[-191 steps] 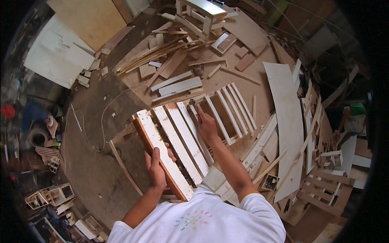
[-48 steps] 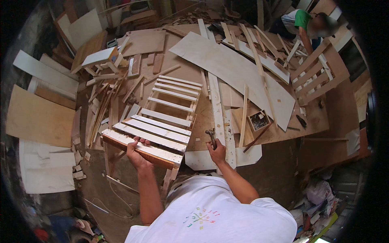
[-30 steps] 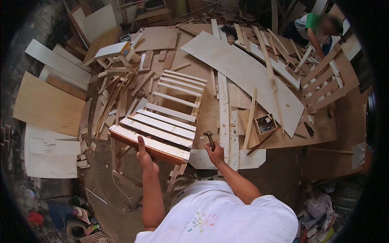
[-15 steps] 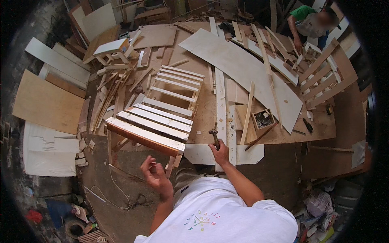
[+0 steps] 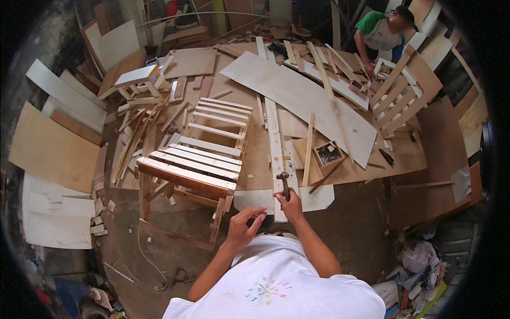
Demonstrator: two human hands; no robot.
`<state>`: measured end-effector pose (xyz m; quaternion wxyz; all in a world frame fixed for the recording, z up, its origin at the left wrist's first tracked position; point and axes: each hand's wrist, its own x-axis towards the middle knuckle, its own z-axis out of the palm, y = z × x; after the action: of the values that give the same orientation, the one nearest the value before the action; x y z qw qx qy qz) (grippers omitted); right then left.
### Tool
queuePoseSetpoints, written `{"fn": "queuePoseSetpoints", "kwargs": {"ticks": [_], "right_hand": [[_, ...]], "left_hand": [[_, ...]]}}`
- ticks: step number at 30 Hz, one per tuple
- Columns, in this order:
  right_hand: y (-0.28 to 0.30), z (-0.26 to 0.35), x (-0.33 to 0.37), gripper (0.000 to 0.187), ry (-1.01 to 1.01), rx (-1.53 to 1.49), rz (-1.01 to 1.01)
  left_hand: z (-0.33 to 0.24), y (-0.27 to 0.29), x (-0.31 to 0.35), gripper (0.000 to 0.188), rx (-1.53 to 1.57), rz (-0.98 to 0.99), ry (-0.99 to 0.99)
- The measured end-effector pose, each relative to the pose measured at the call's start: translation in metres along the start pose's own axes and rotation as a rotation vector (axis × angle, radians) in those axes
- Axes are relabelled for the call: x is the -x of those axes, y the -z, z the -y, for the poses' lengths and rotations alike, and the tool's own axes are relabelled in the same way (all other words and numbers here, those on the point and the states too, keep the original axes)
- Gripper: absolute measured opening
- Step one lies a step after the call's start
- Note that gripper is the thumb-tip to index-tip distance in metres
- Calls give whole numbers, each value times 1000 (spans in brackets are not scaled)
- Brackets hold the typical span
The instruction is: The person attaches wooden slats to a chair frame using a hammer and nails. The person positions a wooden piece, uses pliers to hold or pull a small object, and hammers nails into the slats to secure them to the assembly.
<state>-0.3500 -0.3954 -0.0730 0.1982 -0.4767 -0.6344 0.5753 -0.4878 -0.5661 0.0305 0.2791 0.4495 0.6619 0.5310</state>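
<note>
The right hand (image 5: 291, 204) is wrapping its fingers closed around the handle of a hammer (image 5: 285, 183), and the hammer's dark head is sitting up above the knuckles, just over a long pale plank (image 5: 274, 143) that is running away from the person across the floor. The hammer is hanging right at the near end of that plank, above a flat white sheet (image 5: 313, 198) lying beneath it.

The left hand (image 5: 241, 228) is hovering free, close in front of the chest, fingers curled loosely with the fingertips drawn toward each other; it may be pinching something tiny, but at this size that cannot be told. It is sitting just beside the near right leg of a slatted wooden frame (image 5: 194, 170), not touching it.

That frame is standing on its legs, its pale slats lying side by side across the top and a reddish-brown rail facing the person. Behind it a second, ladder-like slatted piece (image 5: 218, 119) is lying flat. To the right of the plank a small open wooden box (image 5: 328, 154) is resting on a brown board. Far off at the upper right, another person in a green-and-white shirt (image 5: 380, 33) is bending over a slatted panel (image 5: 401, 93).
</note>
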Motion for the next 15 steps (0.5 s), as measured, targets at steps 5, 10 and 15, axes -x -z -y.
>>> {"fn": "queuePoseSetpoints", "kwargs": {"ticks": [5, 10, 15], "right_hand": [[3, -35, 35, 28, -2, -9, -86], [-2, -27, 81, 32, -56, 25, -34], [7, -53, 80, 33, -90, -10, -40]], "left_hand": [[21, -13, 35, 27, 134, 1, 198], [29, -9, 56, 28, 229, -42, 254], [-44, 41, 27, 24, 88, 127, -151]]}}
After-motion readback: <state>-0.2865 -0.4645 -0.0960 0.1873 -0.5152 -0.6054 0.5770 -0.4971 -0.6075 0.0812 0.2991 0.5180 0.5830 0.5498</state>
